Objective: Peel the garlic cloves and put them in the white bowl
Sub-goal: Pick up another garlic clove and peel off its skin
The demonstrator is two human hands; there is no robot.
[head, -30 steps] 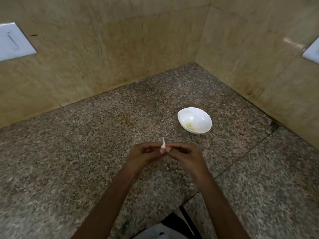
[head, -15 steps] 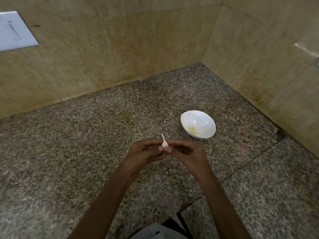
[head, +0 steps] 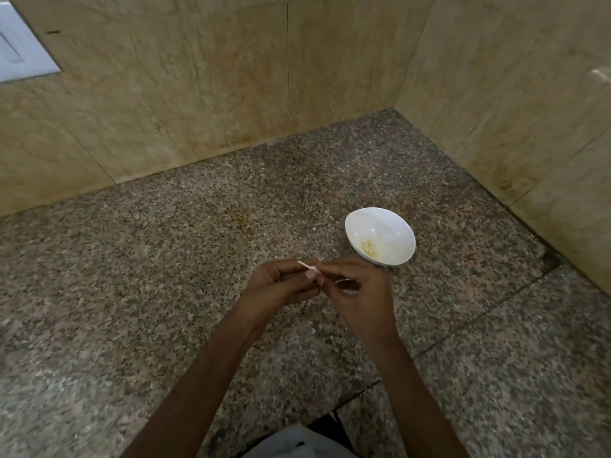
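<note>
My left hand (head: 279, 285) and my right hand (head: 355, 292) meet fingertip to fingertip above the granite counter, both pinching one small garlic clove (head: 310, 268). Its thin white tip sticks out up and to the left; the rest of the clove is hidden by my fingers. The white bowl (head: 393, 228) stands on the counter just beyond and to the right of my right hand, with a few pale yellow peeled cloves (head: 368, 247) at its bottom.
The speckled granite counter (head: 165, 276) runs into a corner of beige marble walls (head: 198, 94). A white switch plate (head: 20, 57) is on the left wall. A seam in the counter (head: 479, 312) passes right of my hands.
The clove's white tip has tilted from upright to pointing left. The view has shifted, so the bowl and hands sit further right in frame.
</note>
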